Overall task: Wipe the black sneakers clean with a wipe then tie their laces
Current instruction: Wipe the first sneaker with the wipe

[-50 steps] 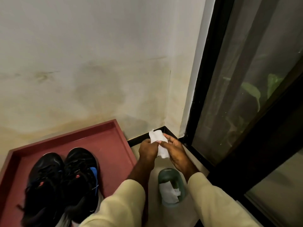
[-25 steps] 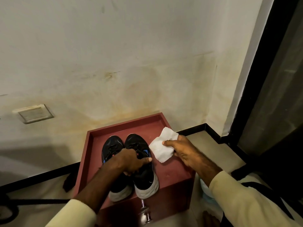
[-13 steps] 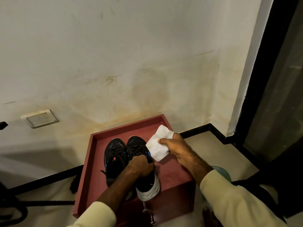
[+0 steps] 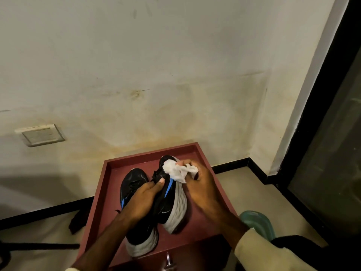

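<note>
Fingers (image 4: 192, 170) of the right hand (image 4: 203, 184) now press the wipe (image 4: 176, 171) onto the sneaker (image 4: 172, 200), newly tilted in the left hand's (image 4: 144, 196) grasp.

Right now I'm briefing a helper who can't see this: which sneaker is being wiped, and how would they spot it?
Find the red tray against the stained wall. Two black sneakers sit in it; take the right sneaker, nearer the dark door. Unlike the flat left sneaker, it is tipped sideways, grey sole showing, held by the left hand, with the right hand pressing a white wipe to its toe.
</note>
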Demonstrator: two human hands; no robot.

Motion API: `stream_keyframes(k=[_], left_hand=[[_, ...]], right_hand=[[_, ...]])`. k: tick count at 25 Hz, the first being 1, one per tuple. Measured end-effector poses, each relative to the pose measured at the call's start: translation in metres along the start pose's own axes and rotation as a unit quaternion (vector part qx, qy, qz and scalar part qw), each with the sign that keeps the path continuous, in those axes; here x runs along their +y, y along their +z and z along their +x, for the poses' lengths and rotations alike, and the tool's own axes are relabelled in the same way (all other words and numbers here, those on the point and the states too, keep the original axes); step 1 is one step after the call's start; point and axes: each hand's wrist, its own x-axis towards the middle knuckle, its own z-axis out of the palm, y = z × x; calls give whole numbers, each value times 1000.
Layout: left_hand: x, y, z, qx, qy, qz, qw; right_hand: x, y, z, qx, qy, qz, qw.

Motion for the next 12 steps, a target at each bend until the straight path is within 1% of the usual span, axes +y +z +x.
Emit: stream_keyframes(k=[1, 3, 5, 6, 7, 9, 10, 12], left_hand=[[-6, -3, 2, 1, 4, -14, 1000], [-18, -10, 3, 22, 24, -38, 999], [-21, -17, 5, 41, 24, -43, 998], [-19, -20, 5, 51, 17, -47, 997], [-16, -22, 8, 56, 17, -44, 997], [-6, -27, 16, 55, 44, -17, 997], [-3, -31, 20, 52, 66, 6, 996], [1, -38, 23, 49, 70, -11, 996]], right_hand=[[-5, 6, -8, -54, -4, -9, 999], [-13, 17, -25, -176, -20, -63, 982], [-19, 24, -31, -232, -61, -130, 962], [-23, 26, -29, -233, -68, -133, 961], [-27, 27, -22, -218, -65, -115, 967], [-30, 28, 1, -168, -75, -114, 976], [-30, 28, 11, -160, -86, -132, 975], [-29, 30, 22, -170, -100, -156, 968]])
